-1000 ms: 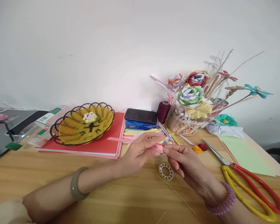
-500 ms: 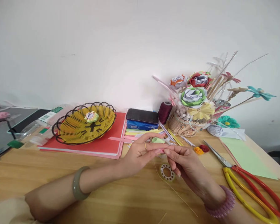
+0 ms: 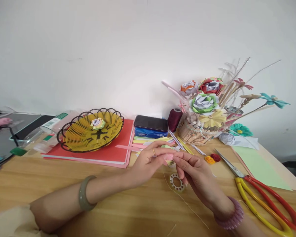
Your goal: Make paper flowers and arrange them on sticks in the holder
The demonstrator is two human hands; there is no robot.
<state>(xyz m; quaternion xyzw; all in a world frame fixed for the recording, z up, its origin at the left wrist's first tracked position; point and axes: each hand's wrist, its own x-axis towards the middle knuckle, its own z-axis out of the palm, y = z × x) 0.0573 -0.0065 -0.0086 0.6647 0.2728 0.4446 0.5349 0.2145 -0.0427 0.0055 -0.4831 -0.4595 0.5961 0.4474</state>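
Hands: left hand (image 3: 148, 161) and right hand (image 3: 196, 171) meet fingertip to fingertip above the table (image 3: 128, 210), near its middle, a little toward the far edge
Piece: small pink paper piece (image 3: 168, 157) sits pinched between the two sets of fingertips; mostly hidden, so its shape and long axis cannot be told
Left fingers: thumb and forefinger closed on the pink paper piece from its left; other fingers curled loose; ring on one finger
Right fingers: thumb and forefinger closed on the same piece from its right; remaining fingers folded under
Key relation: piece lies dead between both hands, equally near each; nothing to reach for
Below: white perforated ring (image 3: 177, 182) lies flat on the table just under the right hand; thin wire (image 3: 187, 204) runs from it toward the near edge
Right side: yellow-and-red scissors (image 3: 261, 197) toward the near right corner, blades pointing to the far edge; two small paper rolls (image 3: 212, 158) beside the blade tips
Far edge: vase of paper flowers (image 3: 202, 112), phone on blue box (image 3: 151, 126), yellow basket (image 3: 91, 131) on red sheets
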